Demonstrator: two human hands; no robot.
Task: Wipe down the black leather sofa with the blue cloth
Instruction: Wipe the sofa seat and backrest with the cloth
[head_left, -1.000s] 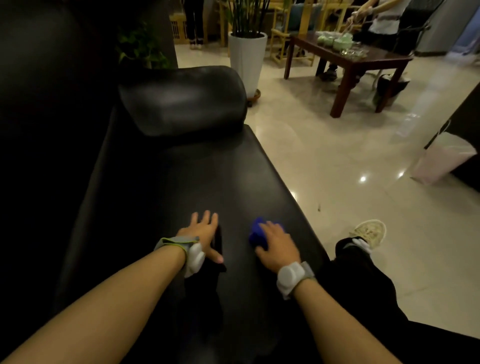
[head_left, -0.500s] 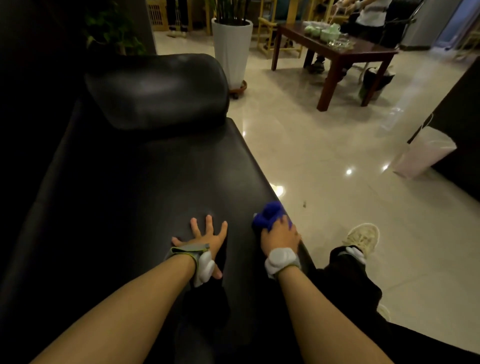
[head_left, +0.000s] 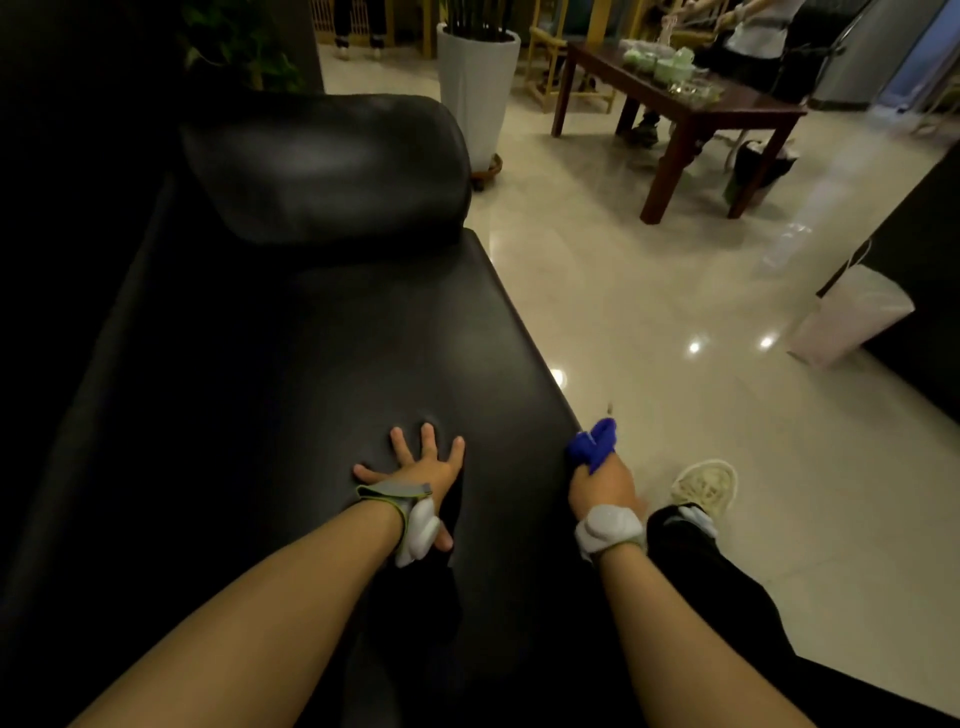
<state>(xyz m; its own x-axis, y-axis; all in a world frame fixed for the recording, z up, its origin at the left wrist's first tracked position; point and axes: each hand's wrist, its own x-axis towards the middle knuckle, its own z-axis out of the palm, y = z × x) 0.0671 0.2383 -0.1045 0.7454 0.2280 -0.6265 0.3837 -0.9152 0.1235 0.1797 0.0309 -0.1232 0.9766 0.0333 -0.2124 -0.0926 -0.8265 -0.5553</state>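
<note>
The black leather sofa (head_left: 322, 332) runs away from me, its padded armrest (head_left: 327, 166) at the far end. My left hand (head_left: 423, 465) lies flat on the seat with fingers spread. My right hand (head_left: 602, 486) grips the bunched blue cloth (head_left: 592, 444) at the seat's right front edge, where the leather drops toward the floor. Both wrists wear white bands.
Shiny tiled floor (head_left: 675, 322) lies right of the sofa. My leg and pale shoe (head_left: 704, 488) stand by the edge. A white planter (head_left: 475, 88), a dark wooden table (head_left: 691, 109) with another person behind it, and a pale bag (head_left: 852, 322) stand farther off.
My right hand has slid the blue cloth rightward from the seat top to the sofa's right edge. My left hand stays pressed on the seat, fingers spread wider.
</note>
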